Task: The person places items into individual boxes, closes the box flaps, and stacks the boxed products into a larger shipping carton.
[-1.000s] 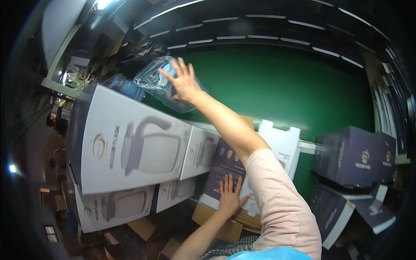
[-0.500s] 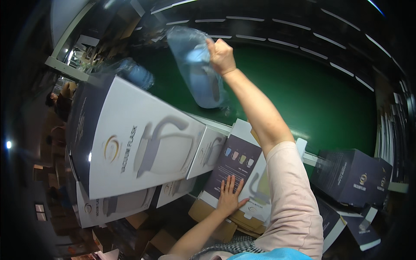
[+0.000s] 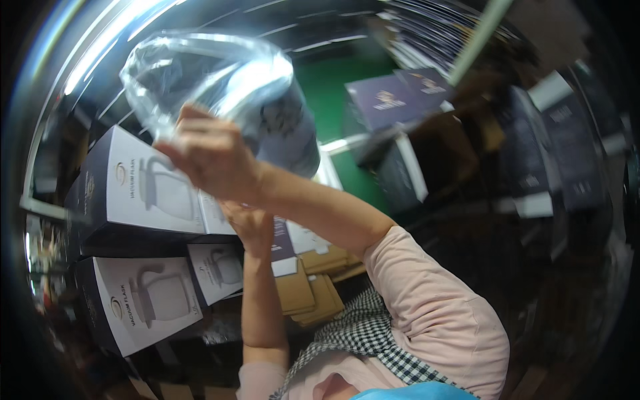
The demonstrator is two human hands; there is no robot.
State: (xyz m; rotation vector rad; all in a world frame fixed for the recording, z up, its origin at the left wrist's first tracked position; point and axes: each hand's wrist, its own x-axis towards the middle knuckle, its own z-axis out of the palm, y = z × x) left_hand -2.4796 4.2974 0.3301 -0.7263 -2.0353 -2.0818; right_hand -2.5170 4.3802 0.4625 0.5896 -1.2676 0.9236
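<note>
A light blue vacuum flask (image 3: 290, 137) in a clear plastic bag (image 3: 167, 63) is lifted in front of me, blurred by motion. My right hand (image 3: 217, 153) is closed in a fist on the gathered plastic, left of the flask. Just below it is my left hand (image 3: 250, 223), whose fingers are mostly hidden behind the right hand and forearm. Past my hands, a flask carton (image 3: 283, 247) with a purple printed side shows in part, lying over brown cardboard (image 3: 313, 293).
White and dark printed flask boxes (image 3: 150, 183) are stacked at the left, with another box (image 3: 157, 293) lower down. A green surface (image 3: 333, 77) stretches behind. Purple boxes (image 3: 400, 100) sit at the back right, and dark cartons (image 3: 573, 153) stand far right.
My right hand has brought the bagged flask left and closer. My left hand has left the carton and come up beside the right. The view has turned to the right.
</note>
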